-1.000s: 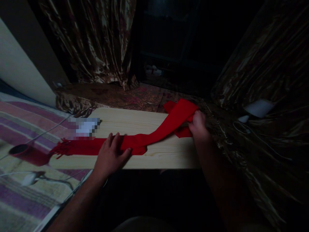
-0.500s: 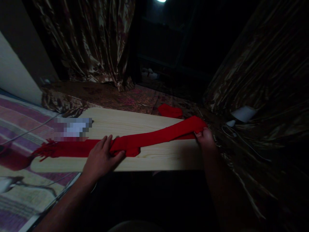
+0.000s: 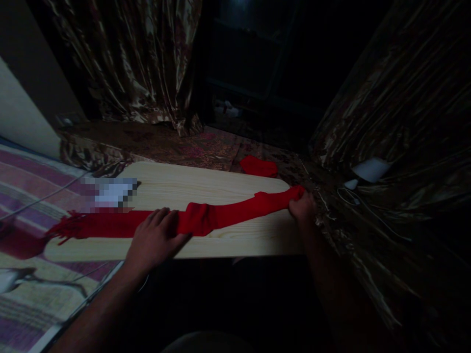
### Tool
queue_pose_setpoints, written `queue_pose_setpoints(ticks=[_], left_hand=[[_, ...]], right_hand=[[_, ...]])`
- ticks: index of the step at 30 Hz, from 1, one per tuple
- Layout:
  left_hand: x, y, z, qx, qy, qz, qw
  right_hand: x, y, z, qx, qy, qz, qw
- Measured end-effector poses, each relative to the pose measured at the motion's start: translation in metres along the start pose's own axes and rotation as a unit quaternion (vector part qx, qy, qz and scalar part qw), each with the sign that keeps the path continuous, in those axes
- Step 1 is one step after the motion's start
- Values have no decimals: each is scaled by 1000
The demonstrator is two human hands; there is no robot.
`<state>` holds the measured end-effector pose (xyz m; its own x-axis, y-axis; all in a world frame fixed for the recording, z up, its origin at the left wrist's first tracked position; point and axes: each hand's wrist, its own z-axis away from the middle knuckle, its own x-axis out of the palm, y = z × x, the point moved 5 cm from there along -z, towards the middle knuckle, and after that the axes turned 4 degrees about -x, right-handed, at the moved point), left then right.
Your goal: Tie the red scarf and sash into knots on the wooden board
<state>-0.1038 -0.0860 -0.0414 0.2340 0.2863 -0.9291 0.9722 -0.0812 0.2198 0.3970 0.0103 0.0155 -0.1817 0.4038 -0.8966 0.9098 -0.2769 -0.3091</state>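
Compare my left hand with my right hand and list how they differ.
Your left hand lies palm down, fingers extended; your right hand is closed in a grip.
The left hand is nearer the fringe of the red scarf; the right hand is farther from it, by the right end of the wooden board.
Both hands touch the scarf.

The left hand partly hides the red scarf; pixelation obscures a pale object.

matt cloth scarf, smooth wooden board
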Motion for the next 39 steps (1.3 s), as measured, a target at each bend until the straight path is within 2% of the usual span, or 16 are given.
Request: queue_pose_setpoints(ticks=[1, 3, 5, 7, 8, 10, 13, 17, 20, 23, 26, 28, 30, 34, 36, 39], left_hand=[[-1, 1, 0, -1, -3, -3, 1000], [-2, 2, 0, -4, -11, -5, 1000], [-3, 3, 0, -12, -15, 1, 1000], [-4, 4, 1, -19, -17, 7, 1000], [-4, 4, 1, -22, -18, 8, 1000], [-4, 4, 1, -27, -22, 8, 999], [-5, 5, 1, -31, -27, 4, 999], [-8, 9, 3, -31, -38, 2, 999], [-8, 10, 4, -25, -55, -3, 998], [-6, 10, 4, -22, -67, -6, 998], [-5, 11, 3, -23, -68, -7, 997], [-5, 11, 3, -25, -70, -7, 997], [-6, 12, 2, -25, -72, -9, 997], [-5, 13, 2, -32, -65, -30, 997], [-3, 13, 2, -38, -63, -40, 996], [-1, 12, 0, -50, -70, -51, 995]], right_hand=[[-4, -11, 8, 5, 56, 4, 998], [-6, -42, 25, -58, 108, -31, 992], [1, -80, 46, -178, 58, -119, 975], [13, -121, 77, -316, -61, -198, 926], [17, -140, 95, -370, -98, -212, 899], [25, -172, 129, -447, -127, -192, 864], [38, -208, 162, -484, -130, -125, 857], [51, -230, 163, -463, -144, -77, 871], [39, -222, 134, -377, -106, -118, 913], [6, -195, 96, -296, 1, -153, 943], [-25, -161, 62, -281, 57, -115, 951], [-37, -135, 44, -291, 81, -97, 948], [-40, -110, 31, -311, 96, -80, 942], [-33, -73, 23, -349, 125, -56, 927], [-30, -62, 23, -326, 142, -57, 933], [-33, -59, 22, -306, 153, -104, 934]])
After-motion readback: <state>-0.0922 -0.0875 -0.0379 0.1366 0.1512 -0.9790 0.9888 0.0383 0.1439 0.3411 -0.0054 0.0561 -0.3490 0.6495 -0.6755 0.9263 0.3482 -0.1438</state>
